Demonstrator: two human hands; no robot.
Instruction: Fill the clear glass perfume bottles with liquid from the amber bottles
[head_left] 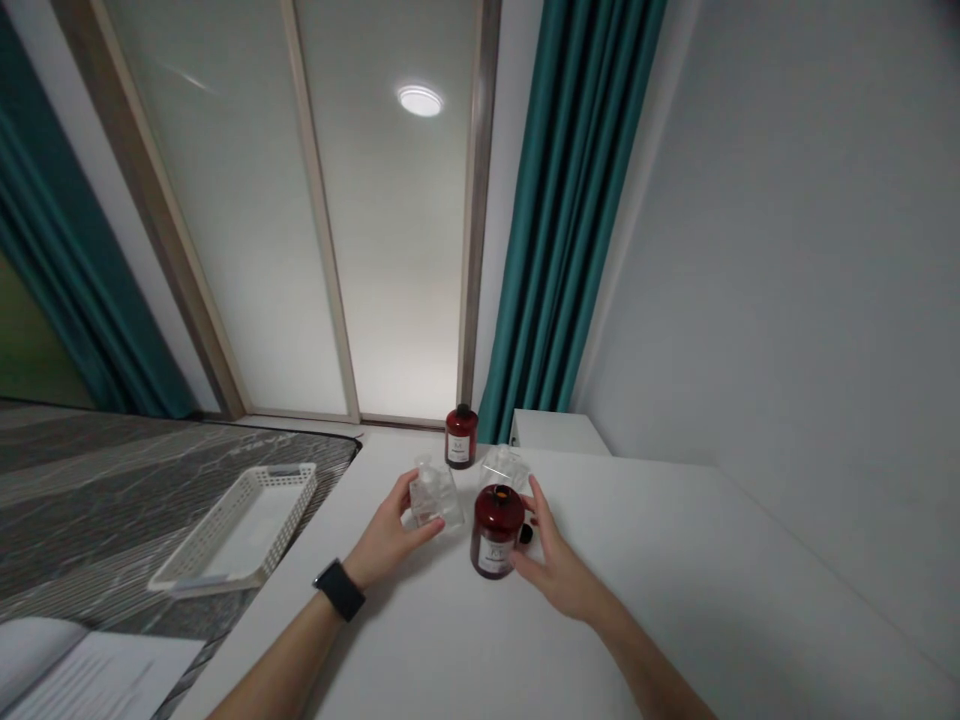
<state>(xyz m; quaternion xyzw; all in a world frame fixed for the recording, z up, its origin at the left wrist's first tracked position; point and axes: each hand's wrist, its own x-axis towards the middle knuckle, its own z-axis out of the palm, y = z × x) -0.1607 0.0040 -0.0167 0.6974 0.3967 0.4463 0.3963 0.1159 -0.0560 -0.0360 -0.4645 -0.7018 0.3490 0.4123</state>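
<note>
My left hand, with a dark watch on its wrist, is wrapped round a clear square bottle on the white table. My right hand curls against the right side of a dark red bottle with a white label; its cap is off and a small dark cap lies by my fingers. A second clear bottle stands just behind. Farther back, a capped dark red bottle stands upright.
A white perforated plastic tray rests on the grey marbled surface at the left. Papers lie at the bottom left. Teal curtains hang beside frosted sliding panels. A white box sits at the table's far edge.
</note>
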